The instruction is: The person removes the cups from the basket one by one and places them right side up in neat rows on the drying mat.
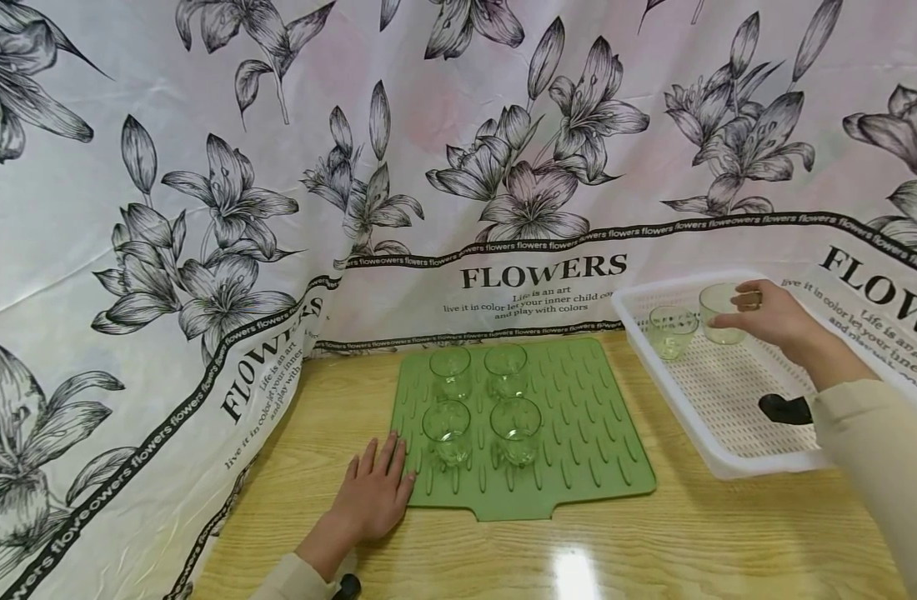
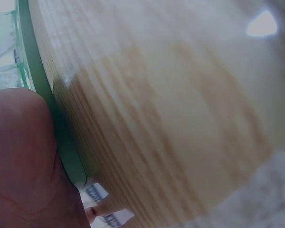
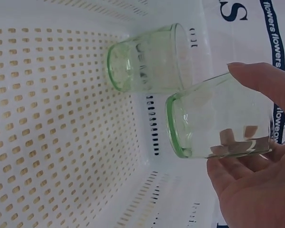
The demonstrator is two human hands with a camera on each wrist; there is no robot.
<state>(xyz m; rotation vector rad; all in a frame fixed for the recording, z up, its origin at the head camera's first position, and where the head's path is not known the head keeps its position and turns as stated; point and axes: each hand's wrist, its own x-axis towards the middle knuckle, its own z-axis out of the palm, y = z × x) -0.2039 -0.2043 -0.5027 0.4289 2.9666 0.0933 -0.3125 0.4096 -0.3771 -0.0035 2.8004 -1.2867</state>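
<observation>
My right hand (image 1: 774, 321) grips a clear greenish drinking glass (image 3: 218, 121) between thumb and fingers, above the floor of a white perforated plastic basket (image 1: 699, 417). A second glass (image 3: 147, 61) stands in the basket near its far wall, close beside the held one. On the left, my left hand (image 1: 373, 492) lies flat with straight fingers, its fingertips on the edge of a green ridged drying mat (image 1: 586, 417). Several glasses stand upright on the mat's left part, among them a front left glass (image 1: 447, 433) and a front right glass (image 1: 517, 432).
The mat and basket sit on a light wooden table (image 1: 616, 550). A white cloth (image 1: 398, 300) with printed flowers and lettering hangs behind and at the left. A black wrist-camera piece (image 1: 784, 409) shows at my right wrist, over the basket.
</observation>
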